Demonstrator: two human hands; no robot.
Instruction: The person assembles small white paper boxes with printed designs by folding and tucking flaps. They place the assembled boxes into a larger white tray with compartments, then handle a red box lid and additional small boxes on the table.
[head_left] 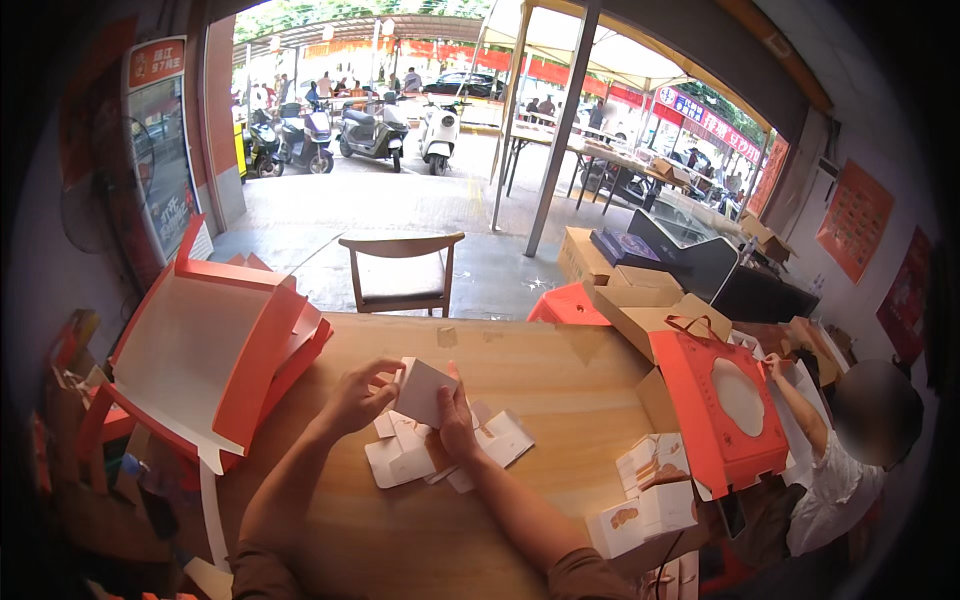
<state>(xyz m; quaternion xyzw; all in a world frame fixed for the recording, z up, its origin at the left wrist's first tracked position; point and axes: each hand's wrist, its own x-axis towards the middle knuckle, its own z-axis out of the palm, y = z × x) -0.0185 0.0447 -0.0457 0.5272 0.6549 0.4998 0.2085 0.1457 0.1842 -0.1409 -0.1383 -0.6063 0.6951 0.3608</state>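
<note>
A small white cardboard box (pixel 424 388) is held up over the middle of the wooden table. My right hand (pixel 457 418) wraps round its right side, thumb upward. At the upper left edge of the box, the bent fingers of my left hand (pixel 366 393) close on the cardboard; their tips are partly hard to make out. Beneath my hands lies a loose pile of flattened white cartons (pixel 397 462) with brown print. My right forearm crosses over part of that pile.
A big open red carton (pixel 262 345) stands at the left. On the right are folded white boxes (pixel 655 508), a red gift box (pixel 690 385) with an oval window, and a seated person (pixel 835 490) touching it. A chair (pixel 402 270) stands beyond the wooden table (pixel 560 375).
</note>
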